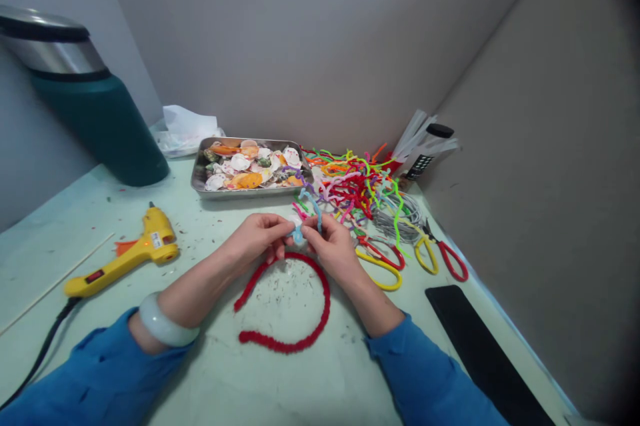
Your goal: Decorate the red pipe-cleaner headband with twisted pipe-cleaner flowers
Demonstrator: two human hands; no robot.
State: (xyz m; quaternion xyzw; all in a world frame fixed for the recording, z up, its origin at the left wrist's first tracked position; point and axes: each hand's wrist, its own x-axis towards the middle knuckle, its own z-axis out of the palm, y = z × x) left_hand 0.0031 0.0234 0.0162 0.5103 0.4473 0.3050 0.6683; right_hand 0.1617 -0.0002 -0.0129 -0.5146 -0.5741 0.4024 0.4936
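Note:
Between my two hands is a light blue pipe cleaner (311, 203), its lower part curled into a small loop and its free end rising above the fingers. My left hand (260, 236) pinches the curled part from the left, thumb and forefinger together. From the other side my right hand (330, 243) grips the same pipe cleaner, with thumb against forefinger. Just below the hands, a red fuzzy hoop (327, 309) lies on the table, open at its left side. Part of the blue piece is hidden behind the fingers.
A metal tray (245, 195) of seashells stands behind, beside a pile of coloured pipe cleaners (357, 189). Scissors (385, 273) lie at right near a black strip (480, 339). At left are a yellow glue gun (135, 253) and a green bottle (110, 126).

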